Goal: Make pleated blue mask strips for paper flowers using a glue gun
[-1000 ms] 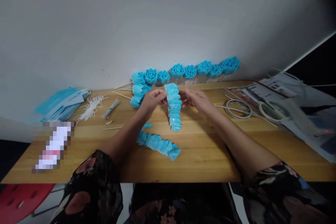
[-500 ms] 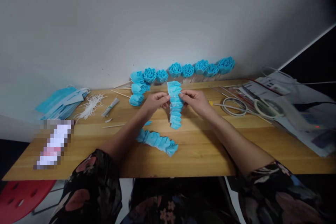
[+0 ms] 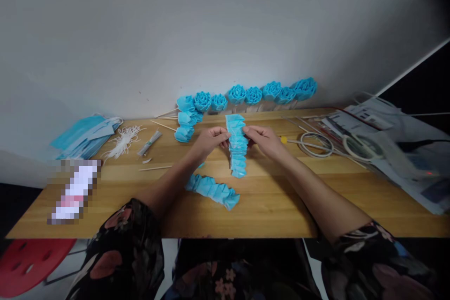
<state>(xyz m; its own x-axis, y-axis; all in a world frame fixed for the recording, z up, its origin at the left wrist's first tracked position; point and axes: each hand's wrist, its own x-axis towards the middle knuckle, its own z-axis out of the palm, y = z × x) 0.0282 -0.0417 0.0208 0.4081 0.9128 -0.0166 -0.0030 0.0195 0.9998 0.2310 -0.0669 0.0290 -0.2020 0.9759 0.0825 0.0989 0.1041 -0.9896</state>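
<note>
Between my hands hangs a pleated blue strip (image 3: 238, 150), gathered in folds along its length, with a flatter end at the top. My left hand (image 3: 214, 140) pinches its left edge between thumb and fingers. On the opposite edge my right hand (image 3: 262, 139) grips it the same way, a little below the top. A second pleated blue strip (image 3: 214, 191) lies on the wooden table (image 3: 270, 220) nearer to me, its left end partly behind my left forearm. Fingertips behind the held strip are hidden.
Blue folded flowers (image 3: 253, 95) line the wall, some on sticks. To the left are stacked blue face masks (image 3: 84, 136), white cords (image 3: 124, 142), a bundle of thin ties (image 3: 150, 143) and a loose stick (image 3: 154, 168). Right: a coiled cable (image 3: 315, 144), scissors-like tool and papers (image 3: 418, 192).
The held strip hangs slightly lower, and its folds look a bit more spread near the top. Both hands keep their pinch. The view has shifted slightly.
</note>
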